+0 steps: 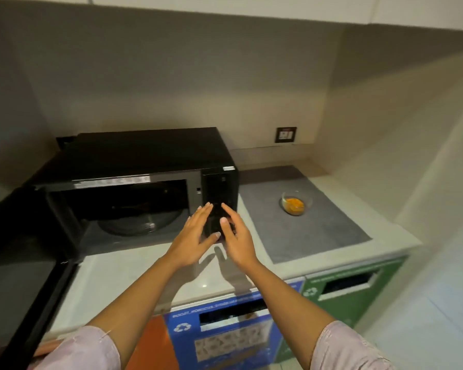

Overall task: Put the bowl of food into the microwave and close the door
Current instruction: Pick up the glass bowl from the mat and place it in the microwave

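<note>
Clear glass bowl of orange food (296,202), right: likely slippery, fragile; cup its sides. Left hand (195,236), right hand (238,241): spread, empty.

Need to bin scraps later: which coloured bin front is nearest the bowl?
The green bin front, rightmost; the blue front and orange front sit further left.

Microwave (145,182) door (24,263) swung open (turntable visible). Bowl of food (296,202) on grey mat (305,222), right of it. Left hand (195,233), right hand (237,236): fingers straight, empty, above counter (134,279).
</note>
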Available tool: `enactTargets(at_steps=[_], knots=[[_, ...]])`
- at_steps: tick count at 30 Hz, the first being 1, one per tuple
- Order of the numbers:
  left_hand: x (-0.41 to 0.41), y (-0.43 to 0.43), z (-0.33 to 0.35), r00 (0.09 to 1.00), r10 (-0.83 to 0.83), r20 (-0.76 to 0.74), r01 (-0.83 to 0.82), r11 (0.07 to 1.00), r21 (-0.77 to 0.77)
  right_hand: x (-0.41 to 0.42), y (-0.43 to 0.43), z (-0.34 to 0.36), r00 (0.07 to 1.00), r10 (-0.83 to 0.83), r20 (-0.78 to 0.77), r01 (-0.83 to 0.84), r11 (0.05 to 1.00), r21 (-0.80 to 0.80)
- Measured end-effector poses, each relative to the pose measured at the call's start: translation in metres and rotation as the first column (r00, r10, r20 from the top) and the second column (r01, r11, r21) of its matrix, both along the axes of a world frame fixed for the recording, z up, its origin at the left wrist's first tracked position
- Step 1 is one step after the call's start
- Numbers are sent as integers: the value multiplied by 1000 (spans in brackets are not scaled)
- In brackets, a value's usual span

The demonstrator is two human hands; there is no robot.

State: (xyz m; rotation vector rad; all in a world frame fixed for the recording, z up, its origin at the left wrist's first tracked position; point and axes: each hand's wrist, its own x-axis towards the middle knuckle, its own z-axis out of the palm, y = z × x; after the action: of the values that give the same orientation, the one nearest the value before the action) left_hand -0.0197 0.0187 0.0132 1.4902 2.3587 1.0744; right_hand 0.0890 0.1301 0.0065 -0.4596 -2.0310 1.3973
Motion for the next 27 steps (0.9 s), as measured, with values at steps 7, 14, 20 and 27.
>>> enactTargets(at_steps=[7,14,20,27], knots=[[38,117,-6,987,-119,108,116,993,35,44,99,-2,978,-208,-5,207,977,-54],[44,217,-20,955,-66,290,55,997,45,54,200,-18,949,-314,43,317,940,-129],[37,280,-38,908,31,417,-42,999,17,56,275,-34,935,-325,139,348,916,-199],[29,342,-55,809,155,567,-177,984,-15,47,348,-49,946,-239,218,310,863,-398]])
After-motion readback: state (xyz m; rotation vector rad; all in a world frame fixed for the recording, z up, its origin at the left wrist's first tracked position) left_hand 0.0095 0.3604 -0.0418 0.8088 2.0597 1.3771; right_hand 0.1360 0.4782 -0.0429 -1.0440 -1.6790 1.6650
